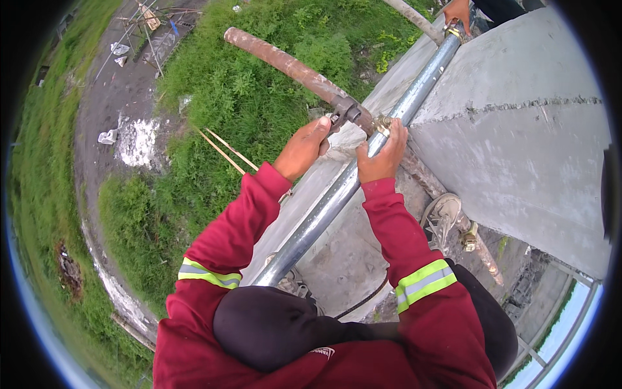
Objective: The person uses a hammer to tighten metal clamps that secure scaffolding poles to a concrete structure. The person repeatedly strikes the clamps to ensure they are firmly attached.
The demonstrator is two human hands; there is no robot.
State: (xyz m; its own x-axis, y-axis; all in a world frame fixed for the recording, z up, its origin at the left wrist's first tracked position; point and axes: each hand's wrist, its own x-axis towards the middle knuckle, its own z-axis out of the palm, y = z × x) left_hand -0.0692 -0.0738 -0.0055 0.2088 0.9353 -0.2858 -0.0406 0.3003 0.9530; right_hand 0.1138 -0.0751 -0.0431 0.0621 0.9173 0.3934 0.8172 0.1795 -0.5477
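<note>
Nearest the camera, a maroon long-sleeved top (363, 366) banded in reflective yellow is seen. Fastening at the brass-coloured metal clamp (383, 125) seems to be in hand; both crossing pipes are judged to need holding steady. By the left hand (303, 148), a dark grey metal tool (335, 123) is gripped in curled fingers beside the rusty brown pipe (285, 65). By the right hand (382, 155), the long silver metal pipe (324, 217), slanting past grey concrete (518, 136), is straddled between thumb and fingers.

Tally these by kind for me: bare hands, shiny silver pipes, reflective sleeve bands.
Bare hands: 3 (the wearer's left hand and right hand, plus a co-worker's hand)
Shiny silver pipe: 1
Reflective sleeve bands: 2
Total: 6
</note>
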